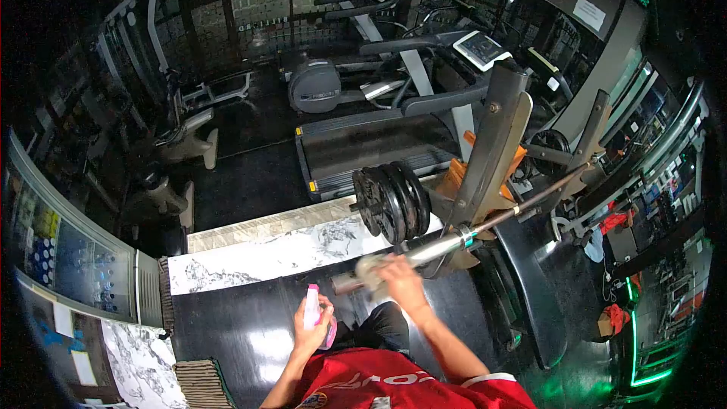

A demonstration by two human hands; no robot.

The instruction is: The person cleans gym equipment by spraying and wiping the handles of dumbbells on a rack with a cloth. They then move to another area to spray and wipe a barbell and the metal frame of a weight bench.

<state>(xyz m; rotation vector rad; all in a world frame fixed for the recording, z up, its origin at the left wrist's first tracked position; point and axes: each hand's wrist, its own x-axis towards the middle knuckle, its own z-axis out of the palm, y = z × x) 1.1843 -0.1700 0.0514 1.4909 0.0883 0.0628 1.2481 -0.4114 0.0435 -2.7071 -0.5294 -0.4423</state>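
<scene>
My left hand point(306, 339) is wrapped round a pink and white spray bottle point(312, 306), held upright in front of my red shirt. With my right hand point(404, 285) I press a pale cloth point(370, 273) against the thick end sleeve of a barbell point(441, 246). The cloth and fingers are slightly blurred. The barbell rests across a rack point(492, 148) and runs away to the upper right. Black weight plates point(390, 201) are stacked on a peg beside the rack, just beyond my right hand.
A padded black bench point(534, 295) lies right of the barbell. Ahead stand a treadmill point(371, 148) and a cable machine point(151, 38). A glass-door fridge point(72, 257) with bottles is at left, near a striped mat point(203, 384). A marble-patterned strip point(250, 261) crosses the floor.
</scene>
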